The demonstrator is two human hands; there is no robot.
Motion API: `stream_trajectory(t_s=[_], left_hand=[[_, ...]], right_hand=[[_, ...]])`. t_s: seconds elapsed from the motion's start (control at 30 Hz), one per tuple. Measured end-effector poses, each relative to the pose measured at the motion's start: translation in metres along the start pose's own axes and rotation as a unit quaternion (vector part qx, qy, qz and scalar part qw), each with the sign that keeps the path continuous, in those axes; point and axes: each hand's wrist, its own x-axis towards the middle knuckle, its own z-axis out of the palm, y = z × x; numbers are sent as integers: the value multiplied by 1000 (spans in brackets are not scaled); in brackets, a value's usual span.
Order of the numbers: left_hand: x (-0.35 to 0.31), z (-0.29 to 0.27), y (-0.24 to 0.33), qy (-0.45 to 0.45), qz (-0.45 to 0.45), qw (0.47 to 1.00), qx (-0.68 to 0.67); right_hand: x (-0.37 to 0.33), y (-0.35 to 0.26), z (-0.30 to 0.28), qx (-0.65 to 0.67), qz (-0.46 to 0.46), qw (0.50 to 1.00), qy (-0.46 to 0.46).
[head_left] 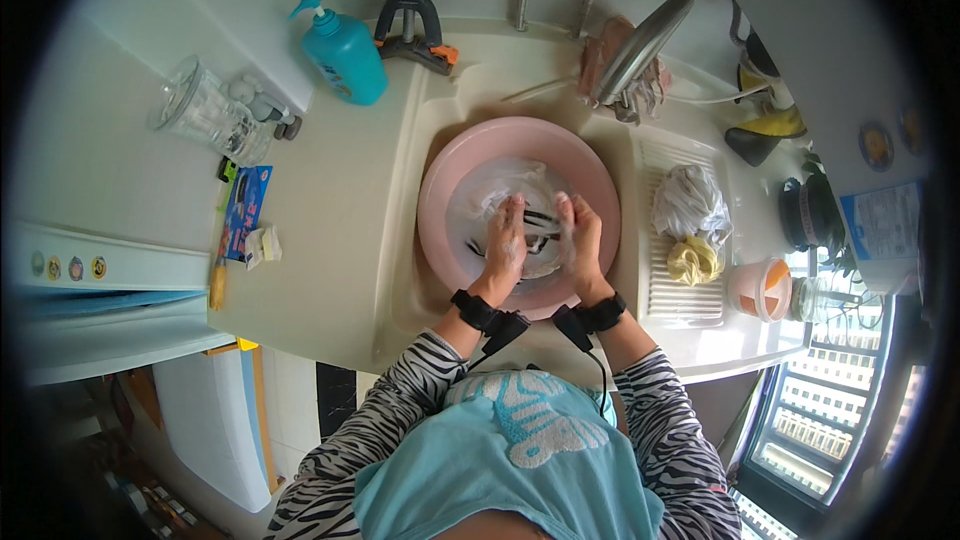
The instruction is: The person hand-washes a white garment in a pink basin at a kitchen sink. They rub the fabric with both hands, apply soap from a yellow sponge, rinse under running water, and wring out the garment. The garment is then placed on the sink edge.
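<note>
A pink round basin (439, 180) sits in the cream sink, holding cloudy, sudsy water. In it lies a wet white garment (522, 183) with black stripes, partly under the water. My left hand (506, 245) is closed on the garment at the basin's middle, thumb side up. Opposite it, my right hand (584, 245) pinches another part of the same cloth, which stretches between the two hands. Suds cling to my left hand. Both wrists wear black straps, and the fingertips are partly hidden by cloth and foam.
A silver faucet (645, 48) leans over the basin's far right side. White cloth (690, 202) and yellow cloth (694, 261) lie on the ribbed washboard at the right. A teal pump bottle (346, 58) and a glass jug (207, 112) stand left; a pink-white cup (759, 290) stands right.
</note>
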Motion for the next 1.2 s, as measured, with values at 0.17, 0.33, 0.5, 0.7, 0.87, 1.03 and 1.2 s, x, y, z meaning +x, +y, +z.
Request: stream_trajectory(t_s=[0.17,0.33,0.5,0.7,0.87,1.03,1.2], left_hand=[[-7,-4,-23,-22,-165,985,44],[-2,-6,-54,-18,-144,975,-171],[9,-15,-72,-38,-216,954,-203],[13,-21,-77,-33,-170,938,-301],[12,-19,-66,-46,-134,975,-171],[6,-14,-70,11,-161,954,-253],[14,-22,-83,-25,-206,908,-365]], right_hand=[[2,9,13,-356,-190,914,-41],[13,22,26,-411,-220,883,-61],[21,17,35,-401,-210,891,-38],[23,15,39,-358,-295,872,-154],[26,21,40,-431,-260,860,-83],[27,17,36,-440,-301,842,-87],[27,10,37,-316,-385,856,-140]])
